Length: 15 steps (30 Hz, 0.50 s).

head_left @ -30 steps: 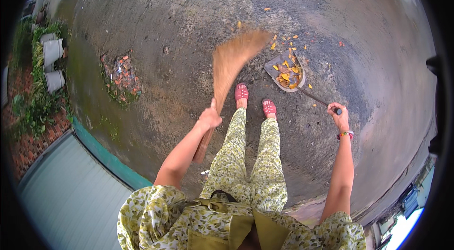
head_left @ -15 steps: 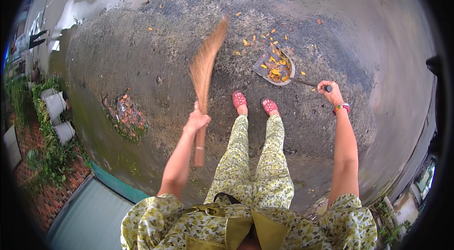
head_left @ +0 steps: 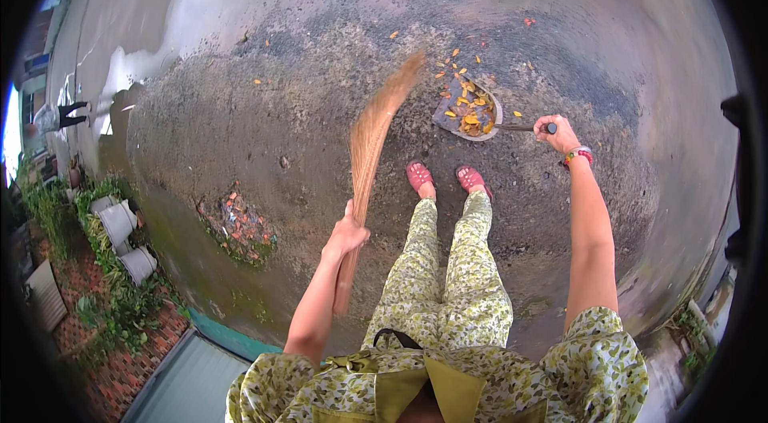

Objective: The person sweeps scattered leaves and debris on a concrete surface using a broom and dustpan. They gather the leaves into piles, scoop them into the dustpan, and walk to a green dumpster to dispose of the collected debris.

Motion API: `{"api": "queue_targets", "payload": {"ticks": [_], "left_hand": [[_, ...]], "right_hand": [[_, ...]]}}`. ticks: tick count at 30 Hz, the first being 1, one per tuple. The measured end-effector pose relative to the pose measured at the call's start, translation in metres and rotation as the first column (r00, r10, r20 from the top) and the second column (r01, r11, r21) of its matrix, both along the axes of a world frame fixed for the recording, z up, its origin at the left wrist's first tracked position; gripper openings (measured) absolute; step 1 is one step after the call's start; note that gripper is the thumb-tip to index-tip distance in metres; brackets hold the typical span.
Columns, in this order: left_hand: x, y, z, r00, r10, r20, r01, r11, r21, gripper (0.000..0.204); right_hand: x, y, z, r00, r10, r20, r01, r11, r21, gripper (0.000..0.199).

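My left hand [head_left: 346, 236] is wrapped round the handle of a straw-coloured broom [head_left: 372, 139], whose bristles slant up and to the right, ending short of the dustpan. My right hand [head_left: 557, 133] grips the dark handle of a grey dustpan [head_left: 446, 113], its open side facing left toward the broom. Yellow and brown leaves [head_left: 476, 120] lie heaped in the pan. Several loose yellow leaves [head_left: 456, 53] are scattered on the ground just beyond its far edge. Whether the bristle tips touch the ground I cannot tell.
My feet in red sandals [head_left: 420, 176] stand just below the pan. Broken rubble [head_left: 238, 224] fills a patch at left. White planters [head_left: 118, 220] and plants line the left side. Far left, a person [head_left: 60, 117] stands near a puddle [head_left: 136, 63].
The broom has swung right, its bristle tips coming closer to the dustpan. My left hand moved right and nearer to me. The dustpan stays in my right hand with leaves in it.
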<state>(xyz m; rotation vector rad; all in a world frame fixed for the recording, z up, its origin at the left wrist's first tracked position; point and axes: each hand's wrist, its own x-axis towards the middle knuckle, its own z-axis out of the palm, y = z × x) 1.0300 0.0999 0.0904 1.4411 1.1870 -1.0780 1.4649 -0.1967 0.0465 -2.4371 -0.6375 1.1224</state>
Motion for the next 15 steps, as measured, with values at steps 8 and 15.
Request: {"api": "queue_targets", "payload": {"ticks": [8, 15], "left_hand": [[0.025, -0.054, -0.043, 0.963, -0.267, 0.037, 0.27, 0.956, -0.114, 0.092], [-0.01, -0.041, 0.065, 0.995, -0.101, 0.017, 0.101, 0.994, -0.041, 0.101]], "right_hand": [[0.0, -0.002, 0.002, 0.999, -0.011, -0.045, 0.011, 1.0, -0.004, 0.015], [-0.017, -0.068, 0.008, 0.999, -0.022, 0.026, 0.018, 0.989, 0.15, 0.014]]}}
